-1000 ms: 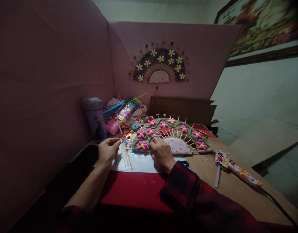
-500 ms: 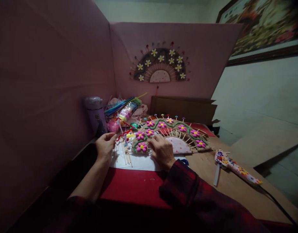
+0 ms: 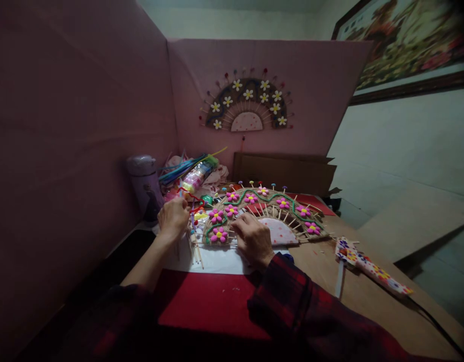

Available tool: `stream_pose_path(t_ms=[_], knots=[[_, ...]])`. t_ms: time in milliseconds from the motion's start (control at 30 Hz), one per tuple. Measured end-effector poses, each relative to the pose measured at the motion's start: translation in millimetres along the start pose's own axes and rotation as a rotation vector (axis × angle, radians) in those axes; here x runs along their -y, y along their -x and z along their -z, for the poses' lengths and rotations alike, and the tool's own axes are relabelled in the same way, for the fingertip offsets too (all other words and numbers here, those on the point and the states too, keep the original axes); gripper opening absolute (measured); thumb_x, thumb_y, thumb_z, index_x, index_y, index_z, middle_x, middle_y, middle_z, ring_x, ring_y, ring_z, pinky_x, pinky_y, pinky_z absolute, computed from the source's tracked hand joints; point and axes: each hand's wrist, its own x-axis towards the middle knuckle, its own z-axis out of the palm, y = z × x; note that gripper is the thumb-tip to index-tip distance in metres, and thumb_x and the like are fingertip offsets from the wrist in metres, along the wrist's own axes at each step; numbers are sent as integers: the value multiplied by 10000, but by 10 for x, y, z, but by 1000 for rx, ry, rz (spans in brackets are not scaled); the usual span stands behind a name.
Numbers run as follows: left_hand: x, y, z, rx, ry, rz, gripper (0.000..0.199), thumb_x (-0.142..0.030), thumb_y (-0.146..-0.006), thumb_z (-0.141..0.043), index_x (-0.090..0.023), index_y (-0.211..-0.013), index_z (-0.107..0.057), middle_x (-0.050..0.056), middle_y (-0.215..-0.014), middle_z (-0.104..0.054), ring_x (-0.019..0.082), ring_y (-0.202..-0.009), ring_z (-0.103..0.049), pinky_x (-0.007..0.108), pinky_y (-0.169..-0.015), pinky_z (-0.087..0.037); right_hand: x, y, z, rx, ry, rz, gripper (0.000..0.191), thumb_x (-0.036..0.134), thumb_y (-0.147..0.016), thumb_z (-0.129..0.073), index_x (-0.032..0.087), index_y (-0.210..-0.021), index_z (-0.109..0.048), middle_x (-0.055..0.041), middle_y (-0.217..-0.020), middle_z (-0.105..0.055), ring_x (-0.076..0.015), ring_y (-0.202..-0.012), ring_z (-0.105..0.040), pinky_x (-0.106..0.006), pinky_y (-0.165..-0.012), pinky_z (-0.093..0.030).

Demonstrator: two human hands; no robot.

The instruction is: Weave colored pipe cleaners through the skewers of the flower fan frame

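Note:
A half-round fan [image 3: 250, 199] wound with brown cord lies in front of me, bearing pink clay flowers, a wavy green strip and sticks with coloured tips. My right hand [image 3: 252, 239] is at its inner left edge, fingers bent together; what they grip is hidden. My left hand [image 3: 174, 218] is left of the fan, its fingers closed beside a bent red pipe cleaner [image 3: 200, 202]. Whether they hold it or something else I cannot make out. Thin wooden sticks [image 3: 195, 250] lie beside that hand on a white sheet [image 3: 220, 259].
A purple bottle [image 3: 143, 183] stands at the left, beside blue pipe cleaners [image 3: 173, 173] and a bag of coloured clay [image 3: 196, 176]. At the right lies a flower-patterned glue gun [image 3: 375, 266] with a cord. A second fan [image 3: 247, 103] is on the pink back panel [image 3: 311, 90].
My left hand has moved right and slightly up, towards the red pipe cleaner, its fingers now more curled. My right hand stays at the fan. The view has shifted slightly.

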Motion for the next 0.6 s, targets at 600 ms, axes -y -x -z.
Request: stream_pose_path(t_ms=[600], knots=[[202,61,-149,80,-153,-75,177,-209,-707,-536,-229,-761,-703,76,-849,-699,232,-835,-619,265,-587,-398,53,35,-65,25,-103,20,89,139,-797,-533,184,-777,-607,-31,-812,-564,-148,-773,-495,-224,-622,-322]])
